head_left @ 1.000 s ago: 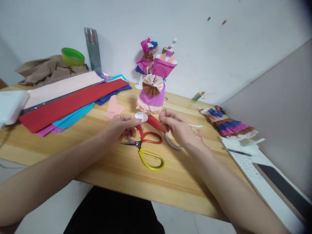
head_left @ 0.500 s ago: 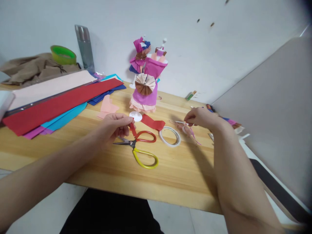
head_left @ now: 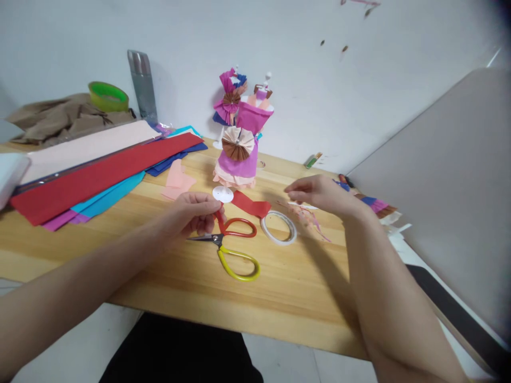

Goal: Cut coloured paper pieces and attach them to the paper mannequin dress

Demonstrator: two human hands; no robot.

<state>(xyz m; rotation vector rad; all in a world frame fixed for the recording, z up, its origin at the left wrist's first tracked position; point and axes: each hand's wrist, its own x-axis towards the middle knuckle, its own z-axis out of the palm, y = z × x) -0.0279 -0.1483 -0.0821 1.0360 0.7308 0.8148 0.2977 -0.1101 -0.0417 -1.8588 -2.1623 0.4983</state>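
Observation:
A small red paper strip [head_left: 219, 217] is pinched between the thumb and fingers of my left hand [head_left: 198, 214], just above the scissors [head_left: 216, 239]. These lie on the table with one red and one yellow handle, blades pointing left and partly under that hand. On the right, my right hand [head_left: 315, 192] hovers over a small heap of paper scraps [head_left: 309, 217], fingers stretched out and nothing visible in them. Between the hands are a roll of white tape [head_left: 292, 234] and a larger piece of red paper [head_left: 249, 204].
Behind stands a doll-sized dress form [head_left: 247, 159] in purple paper with a pleated rosette, a second decorated figure [head_left: 228, 103] beside it. Coloured paper sheets [head_left: 107, 178] cover the left, near a bottle [head_left: 142, 88] and green tape roll [head_left: 107, 98]. Pink paper pieces [head_left: 178, 181] lie nearby.
My right hand has shifted slightly left and its fingers have opened; a small red bit at its fingertips no longer shows there. The left hand keeps its pinch on the red strip.

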